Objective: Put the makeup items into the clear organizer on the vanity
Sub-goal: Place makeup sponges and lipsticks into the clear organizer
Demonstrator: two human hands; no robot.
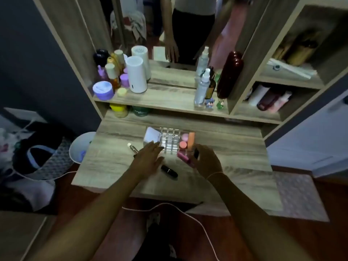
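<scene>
The clear plastic compartmented organizer (pixel 169 141) is being steadied by the open left hand (pixel 150 157) while a pink tube (pixel 183 157), being gripped by the right hand (pixel 206 162), is risking jamming against already-packed items.

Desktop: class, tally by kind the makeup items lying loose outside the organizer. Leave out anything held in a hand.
Lipstick: 1
Pen: 1
Total: 2
</scene>
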